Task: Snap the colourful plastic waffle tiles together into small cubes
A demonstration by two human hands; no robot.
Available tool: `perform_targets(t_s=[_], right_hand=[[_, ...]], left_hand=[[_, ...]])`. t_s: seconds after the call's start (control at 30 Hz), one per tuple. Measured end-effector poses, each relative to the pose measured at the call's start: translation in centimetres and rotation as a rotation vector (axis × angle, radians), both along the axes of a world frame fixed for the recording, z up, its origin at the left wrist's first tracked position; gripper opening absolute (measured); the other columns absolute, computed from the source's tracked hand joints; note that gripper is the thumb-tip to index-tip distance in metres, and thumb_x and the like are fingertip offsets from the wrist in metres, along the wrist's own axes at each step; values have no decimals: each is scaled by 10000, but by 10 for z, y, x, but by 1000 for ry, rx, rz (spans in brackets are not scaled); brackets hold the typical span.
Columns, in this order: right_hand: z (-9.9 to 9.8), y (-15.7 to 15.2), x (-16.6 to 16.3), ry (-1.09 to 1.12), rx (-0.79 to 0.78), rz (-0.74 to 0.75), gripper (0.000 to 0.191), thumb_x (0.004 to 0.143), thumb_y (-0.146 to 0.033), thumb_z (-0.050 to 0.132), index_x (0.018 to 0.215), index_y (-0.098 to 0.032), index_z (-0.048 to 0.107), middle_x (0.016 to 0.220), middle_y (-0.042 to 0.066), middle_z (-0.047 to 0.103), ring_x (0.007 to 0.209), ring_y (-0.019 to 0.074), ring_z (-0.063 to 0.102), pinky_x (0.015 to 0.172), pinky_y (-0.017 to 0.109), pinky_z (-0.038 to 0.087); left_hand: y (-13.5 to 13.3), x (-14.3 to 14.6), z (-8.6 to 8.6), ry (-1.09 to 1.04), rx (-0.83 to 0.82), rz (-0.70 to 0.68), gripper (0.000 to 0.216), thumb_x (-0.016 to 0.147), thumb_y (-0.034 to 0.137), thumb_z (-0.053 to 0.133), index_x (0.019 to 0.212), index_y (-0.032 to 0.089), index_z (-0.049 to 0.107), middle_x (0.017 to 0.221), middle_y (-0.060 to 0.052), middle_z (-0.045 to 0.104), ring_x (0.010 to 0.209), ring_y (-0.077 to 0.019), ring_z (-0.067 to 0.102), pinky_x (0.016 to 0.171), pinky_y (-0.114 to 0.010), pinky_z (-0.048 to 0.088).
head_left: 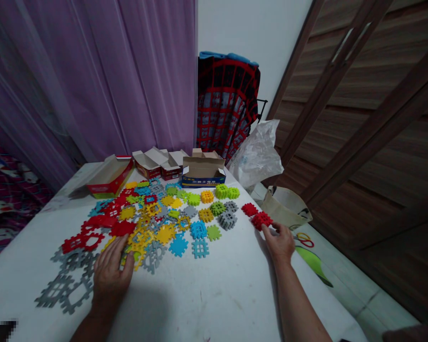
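My left hand (111, 268) rests over the near left of a spread of interlocking plastic building tiles, its fingers stretched out and thumb apart. Its fingertips are beside a red tile (123, 228) and a yellow tile (138, 239); grey tiles (76, 293) lie to its left. At the table's right side my right hand (280, 242) has thumb and fingers on the near edge of a small stack of red tiles (261, 220). Another red stack (250, 209) stands just behind it. Grey stacked tiles (227, 220), a blue stack (198, 230) and green stacked tiles (221, 191) stand further left.
Opened cardboard boxes line the table's back: a red one (111, 180), dark red ones and a blue one (204, 179). Beyond the right edge are a clear plastic bag (258, 154), a cloth bag (288, 206) and scissors with red and yellow handles (305, 239).
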State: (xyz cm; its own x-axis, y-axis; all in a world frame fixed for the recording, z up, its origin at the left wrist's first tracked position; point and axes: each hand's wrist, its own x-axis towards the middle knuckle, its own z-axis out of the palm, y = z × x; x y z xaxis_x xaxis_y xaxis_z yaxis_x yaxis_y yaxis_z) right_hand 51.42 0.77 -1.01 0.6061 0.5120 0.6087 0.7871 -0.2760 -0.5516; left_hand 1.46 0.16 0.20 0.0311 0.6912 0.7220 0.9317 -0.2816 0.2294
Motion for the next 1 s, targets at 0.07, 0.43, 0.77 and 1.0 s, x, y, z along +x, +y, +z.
perform_targets(t_s=[0.07, 0.43, 0.77, 1.0], right_hand=[[0, 0, 0, 1, -10, -1, 555, 740, -688, 481, 816, -170, 666, 829, 117, 693, 760, 261, 586, 727, 375, 432], [2, -2, -1, 18, -21, 7, 547, 735, -669, 497, 845, -166, 681, 849, 116, 699, 789, 265, 599, 729, 372, 432], [0, -3, 0, 42, -39, 16, 538, 727, -640, 500, 870, -156, 687, 872, 125, 696, 783, 262, 594, 747, 382, 437], [4, -3, -3, 66, -14, 8, 544, 721, -644, 511, 870, -149, 683, 880, 135, 697, 796, 272, 590, 758, 393, 440]], left_hand=[[0, 0, 1, 2, 9, -13, 544, 894, 258, 513, 1433, 223, 449, 1248, -144, 650, 1184, -300, 605, 1047, -458, 427], [1, -1, -1, 7, -20, -6, 546, 904, 272, 509, 1443, 233, 440, 1243, -142, 653, 1174, -302, 611, 1030, -461, 445], [2, -2, -1, 4, 10, -32, 543, 900, 255, 526, 1436, 220, 450, 1231, -151, 654, 1162, -305, 614, 1021, -462, 452], [1, -1, 0, -19, -6, -25, 523, 901, 255, 520, 1420, 214, 472, 1239, -154, 650, 1180, -309, 601, 1031, -464, 439]])
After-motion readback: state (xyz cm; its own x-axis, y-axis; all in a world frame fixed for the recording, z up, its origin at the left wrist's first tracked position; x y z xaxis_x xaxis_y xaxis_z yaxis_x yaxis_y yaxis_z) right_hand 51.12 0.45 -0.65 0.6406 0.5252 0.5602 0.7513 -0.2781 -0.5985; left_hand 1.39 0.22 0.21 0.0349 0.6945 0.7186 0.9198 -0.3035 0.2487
